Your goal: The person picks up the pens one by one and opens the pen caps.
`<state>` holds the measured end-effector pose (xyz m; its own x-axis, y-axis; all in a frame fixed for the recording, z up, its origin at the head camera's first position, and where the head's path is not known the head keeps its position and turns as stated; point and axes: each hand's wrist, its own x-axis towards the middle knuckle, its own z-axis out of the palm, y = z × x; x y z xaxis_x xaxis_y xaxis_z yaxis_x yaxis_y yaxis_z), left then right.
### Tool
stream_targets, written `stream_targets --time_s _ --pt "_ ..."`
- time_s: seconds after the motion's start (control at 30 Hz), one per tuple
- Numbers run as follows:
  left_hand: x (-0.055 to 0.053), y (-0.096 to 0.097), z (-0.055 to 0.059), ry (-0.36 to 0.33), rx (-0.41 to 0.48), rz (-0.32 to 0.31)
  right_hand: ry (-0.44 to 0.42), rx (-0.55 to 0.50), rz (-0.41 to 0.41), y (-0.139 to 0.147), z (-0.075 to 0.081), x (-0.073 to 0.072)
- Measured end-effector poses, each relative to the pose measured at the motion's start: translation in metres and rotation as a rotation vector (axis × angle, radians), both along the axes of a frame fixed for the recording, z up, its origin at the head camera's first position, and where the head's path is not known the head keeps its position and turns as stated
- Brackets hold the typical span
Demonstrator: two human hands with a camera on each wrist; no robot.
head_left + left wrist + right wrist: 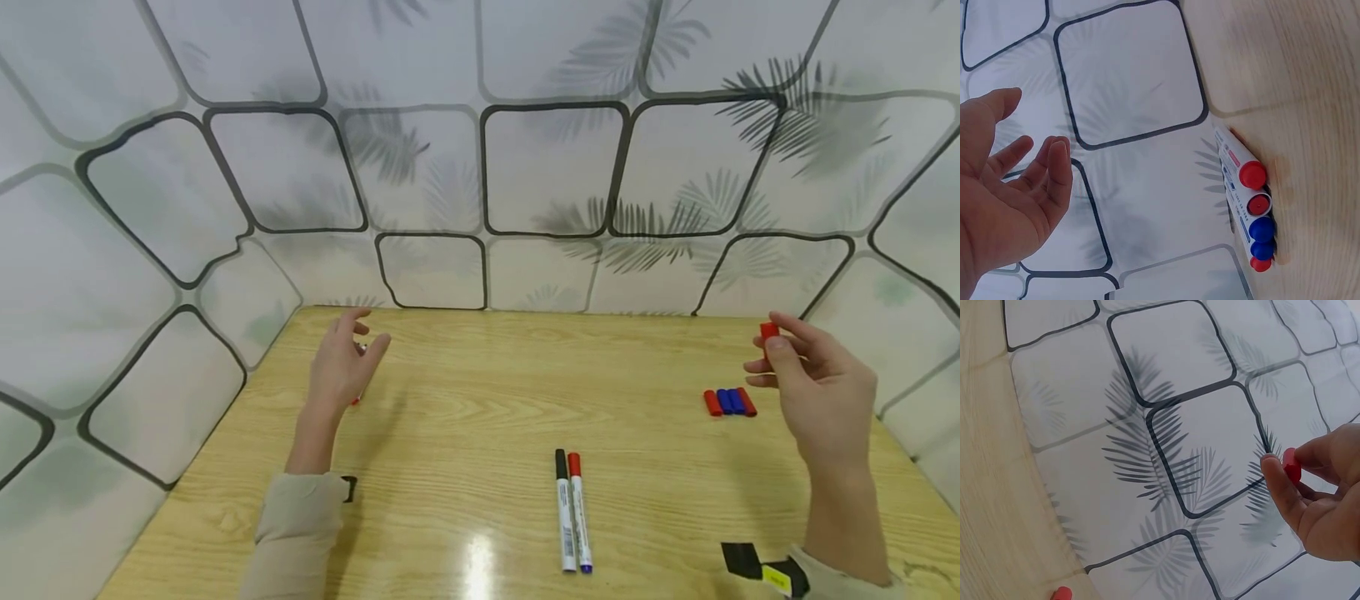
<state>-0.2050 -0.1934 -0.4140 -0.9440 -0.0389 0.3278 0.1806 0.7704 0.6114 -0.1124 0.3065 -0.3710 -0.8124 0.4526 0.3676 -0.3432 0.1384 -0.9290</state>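
My right hand is raised over the right side of the table and pinches a red marker cap between thumb and fingers. The right wrist view shows the same red cap held up against the wall covering. Below and left of that hand, red and blue caps lie side by side in a row. My left hand hovers at the far left with nothing in it, fingers loosely bent. Beside it, several white markers lie in a row with red and blue ends; the hand mostly hides them in the head view.
Near the table's front middle lie a black-capped marker and a red-capped marker, side by side. A patterned wall covering borders the wooden table at the back and sides.
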Motion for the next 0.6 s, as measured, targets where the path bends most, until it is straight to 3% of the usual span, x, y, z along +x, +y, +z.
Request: stream_targets --time_s 0.2,0.47,0.6 --pt "0.008 0.005 0.003 0.045 0.008 -0.012 -0.036 0.026 0.048 0.013 -0.008 -0.005" --pt "0.013 0.007 0.000 0.039 0.023 -0.027 -0.205 0.225 -0.026 0.034 -0.018 -0.014" --pt "0.014 0.005 -0.003 0.020 0.024 -0.022 -0.210 0.157 0.033 0.051 -0.026 -0.017"
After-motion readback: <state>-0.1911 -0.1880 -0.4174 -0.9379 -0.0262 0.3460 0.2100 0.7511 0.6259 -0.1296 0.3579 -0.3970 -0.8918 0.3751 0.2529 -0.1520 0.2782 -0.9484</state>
